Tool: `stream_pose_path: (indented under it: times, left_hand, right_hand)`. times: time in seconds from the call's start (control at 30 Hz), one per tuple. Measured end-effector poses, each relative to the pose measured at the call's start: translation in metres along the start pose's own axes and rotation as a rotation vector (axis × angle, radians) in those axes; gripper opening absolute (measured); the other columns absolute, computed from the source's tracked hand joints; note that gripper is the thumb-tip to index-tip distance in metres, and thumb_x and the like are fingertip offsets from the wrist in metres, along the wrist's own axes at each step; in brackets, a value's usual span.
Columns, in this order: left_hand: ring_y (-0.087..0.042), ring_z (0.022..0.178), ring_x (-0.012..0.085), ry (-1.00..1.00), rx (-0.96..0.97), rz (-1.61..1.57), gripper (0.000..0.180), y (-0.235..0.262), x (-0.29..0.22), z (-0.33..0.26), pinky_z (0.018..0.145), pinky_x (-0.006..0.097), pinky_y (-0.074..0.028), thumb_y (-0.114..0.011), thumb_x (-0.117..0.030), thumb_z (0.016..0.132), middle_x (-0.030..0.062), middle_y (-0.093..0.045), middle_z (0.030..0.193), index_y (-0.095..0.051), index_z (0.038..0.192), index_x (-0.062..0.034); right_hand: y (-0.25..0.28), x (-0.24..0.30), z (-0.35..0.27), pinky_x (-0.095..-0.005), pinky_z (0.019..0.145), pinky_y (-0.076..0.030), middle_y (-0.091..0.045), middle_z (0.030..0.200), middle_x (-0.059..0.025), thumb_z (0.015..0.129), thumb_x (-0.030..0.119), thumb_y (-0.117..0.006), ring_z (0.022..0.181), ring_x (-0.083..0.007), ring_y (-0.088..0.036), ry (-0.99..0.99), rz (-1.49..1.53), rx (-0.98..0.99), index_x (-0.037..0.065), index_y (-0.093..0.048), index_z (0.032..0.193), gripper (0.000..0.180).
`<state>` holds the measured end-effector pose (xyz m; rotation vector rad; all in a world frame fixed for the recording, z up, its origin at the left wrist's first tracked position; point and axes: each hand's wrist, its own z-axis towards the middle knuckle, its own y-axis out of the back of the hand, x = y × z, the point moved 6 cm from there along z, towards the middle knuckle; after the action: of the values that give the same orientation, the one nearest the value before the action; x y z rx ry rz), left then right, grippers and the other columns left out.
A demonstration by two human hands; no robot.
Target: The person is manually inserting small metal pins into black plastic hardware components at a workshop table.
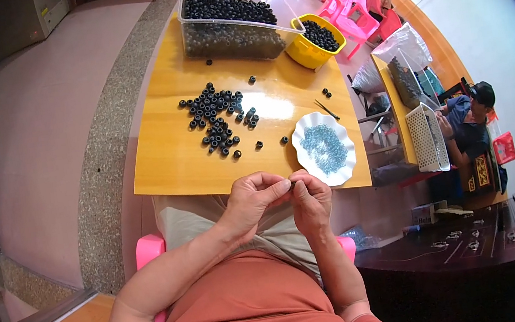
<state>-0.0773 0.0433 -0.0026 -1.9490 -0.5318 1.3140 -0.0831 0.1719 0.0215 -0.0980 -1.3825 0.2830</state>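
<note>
My left hand (253, 200) and my right hand (312, 205) meet at the table's near edge, fingertips pinched together. Between them a sliver of a small black piece (292, 185) shows; the fingers hide most of it. Just beyond my right hand stands a white scalloped plate (303, 160) holding many tiny clear bluish pieces (325, 149). A loose pile of small black round pieces with holes (213, 104) lies farther left on the table. Dark tweezers (327, 109) rest behind the plate, close to two stray black pieces (327, 92).
On the wooden table (164, 154), a clear plastic bin (233, 32) of black pieces stands at the back, beside a yellow tub (311, 51) of them. At right, a person in a cap (472, 117) sits near a white perforated basket (427, 137). Pink chairs (351, 6) stand beyond.
</note>
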Motion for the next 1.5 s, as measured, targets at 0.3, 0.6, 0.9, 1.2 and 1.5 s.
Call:
stream_pose_path:
  times: [0.3,0.6,0.9,1.2,1.5]
  left_hand:
    - [-0.063,0.087,0.0139,0.056,-0.007,-0.101,0.009,0.000,0.004,-0.003,0.081,0.027,-0.053,-0.065,-0.007,0.090,0.0071,-0.065,0.096,-0.063,0.097,-0.0012]
    - [-0.062,0.085,0.0130,0.027,-0.061,-0.134,0.008,-0.001,0.004,-0.005,0.079,0.026,-0.052,-0.064,-0.007,0.091,0.0056,-0.064,0.093,-0.062,0.097,-0.0022]
    - [-0.064,0.081,0.0138,0.004,-0.078,-0.187,0.006,-0.002,0.001,-0.005,0.075,0.025,-0.053,-0.065,-0.006,0.090,0.0065,-0.065,0.091,-0.063,0.094,-0.0022]
    - [-0.063,0.077,0.0119,-0.035,-0.088,-0.113,0.006,0.000,0.003,-0.004,0.071,0.024,-0.052,-0.066,-0.008,0.090,0.0055,-0.066,0.086,-0.064,0.091,-0.0026]
    - [-0.066,0.080,0.0138,-0.086,-0.095,-0.055,0.011,0.002,-0.002,-0.001,0.072,0.027,-0.054,-0.063,-0.013,0.093,0.0065,-0.067,0.089,-0.062,0.096,-0.0023]
  right_hand:
    - [-0.004,-0.001,-0.006,-0.0218,0.067,-0.044,-0.058,0.090,-0.0038,0.091,0.016,-0.066,0.076,-0.0100,-0.054,0.068,-0.003,-0.099,-0.002,-0.065,0.094,0.019]
    - [-0.008,0.006,-0.012,-0.0239,0.070,-0.046,-0.059,0.094,-0.0062,0.092,0.009,-0.063,0.079,-0.0122,-0.056,0.238,-0.403,-0.143,-0.003,-0.064,0.101,0.015]
    - [-0.028,0.028,-0.015,-0.0267,0.065,-0.049,-0.059,0.099,-0.0138,0.078,-0.003,-0.070,0.077,-0.0176,-0.059,0.545,-0.911,-0.037,-0.005,-0.062,0.111,0.034]
    - [-0.024,0.029,-0.016,-0.0254,0.057,-0.049,-0.060,0.095,-0.0121,0.074,-0.006,-0.073,0.064,-0.0146,-0.059,0.658,-0.994,-0.076,-0.003,-0.065,0.107,0.033]
    - [-0.016,0.032,-0.013,-0.0251,0.058,-0.049,-0.060,0.096,-0.0122,0.075,-0.005,-0.074,0.065,-0.0145,-0.060,0.622,-0.950,-0.077,-0.004,-0.064,0.107,0.035]
